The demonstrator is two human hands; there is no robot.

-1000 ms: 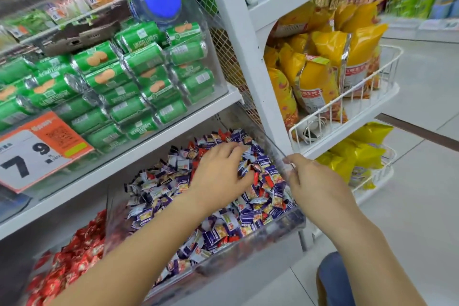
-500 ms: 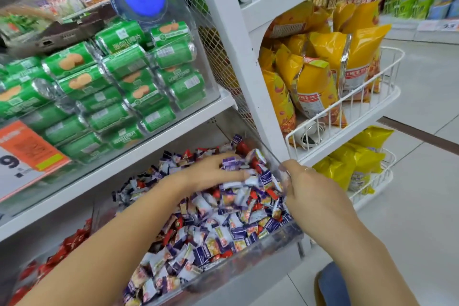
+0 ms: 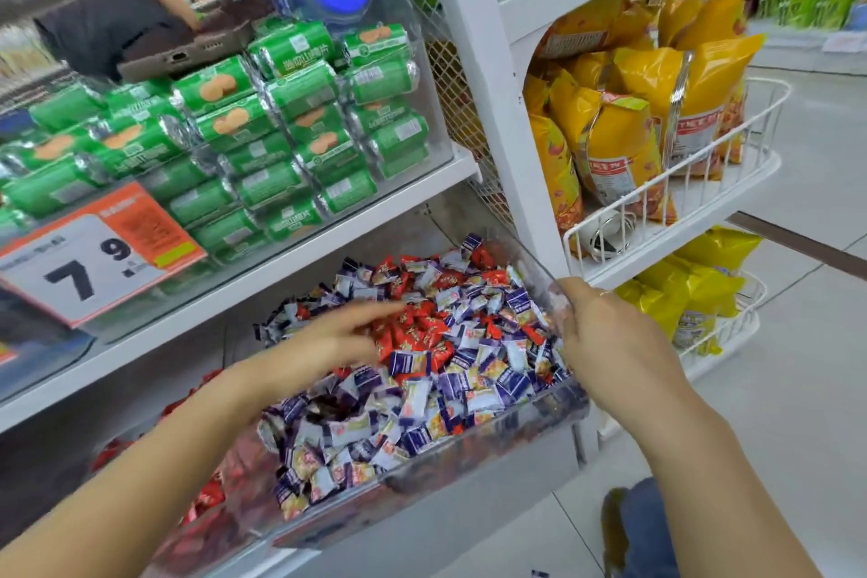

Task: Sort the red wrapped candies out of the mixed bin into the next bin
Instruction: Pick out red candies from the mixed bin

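While the left hand's fingers [image 3: 375, 312] lie stretched out almost flat, the forefinger tip reaching a cluster of red foil-wrapped candies [image 3: 417, 331], they pinch nothing that can be seen; motion blur hides whether the tips actually touch a wrapper. That cluster sits exposed near the middle of the clear plastic mixed bin [image 3: 539, 408], ringed by purple-and-white wrapped candies [image 3: 474, 385], with a few more reds toward the back. My reading is that the step in hand is the reach and selection, with no grasp made yet. The next move calls for closing the fingers round several reds without scooping purple ones, then carrying them leftward to the neighbouring clear bin of red candies [image 3: 201, 497], low at the left edge of view and partly hidden by the forearm. Behind the fingers, the left hand [image 3: 328, 343] is palm-down, wrist level, the forearm running diagonally from the lower left. The right hand [image 3: 610, 333] curls its fingers over the mixed bin's right wall near the front corner and grips it, seemingly steadying the bin, its forearm coming from the lower right.
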